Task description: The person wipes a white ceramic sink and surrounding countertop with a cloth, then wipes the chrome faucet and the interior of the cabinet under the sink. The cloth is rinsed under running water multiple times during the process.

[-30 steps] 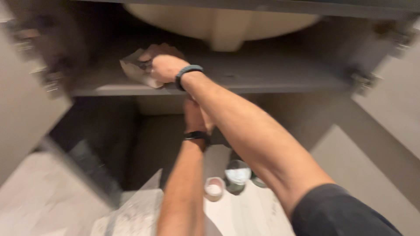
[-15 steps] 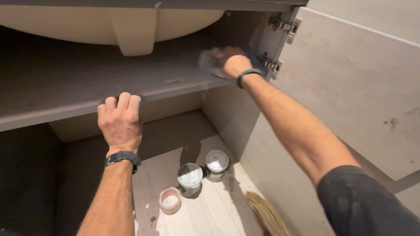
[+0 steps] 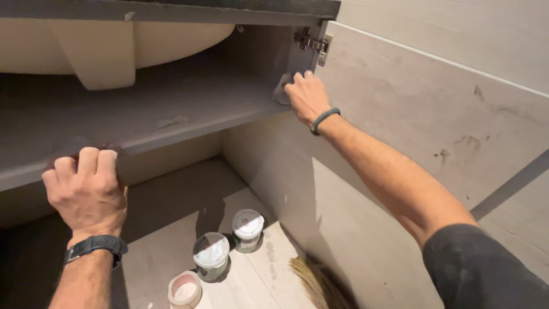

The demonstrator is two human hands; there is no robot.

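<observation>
1. Right hand (image 3: 307, 97) reaching up and forward on a nearly straight arm, fingers curled and closed on a grey cloth (image 3: 281, 90), knuckles toward the camera, dark band at the wrist.
2. Cloth pressed into the right rear corner of the shelf (image 3: 189, 117), against the cabinet's side wall, just below the hinge (image 3: 311, 41).
3. Left hand (image 3: 86, 191) lower and nearer, fingers hooked together over the shelf's front edge, thumb tucked out of sight, watch (image 3: 94, 246) on the wrist, forearm rising from below.
4. Pale basin (image 3: 97, 48) bulging down above the shelf, between the two hands.
5. Open door (image 3: 434, 109) swung out at right, behind the right forearm, marked with dark smudges.
6. On the cabinet floor below: three lidded jars (image 3: 211, 257) clustered close together, a straw brush (image 3: 311, 280) just to their right.
</observation>
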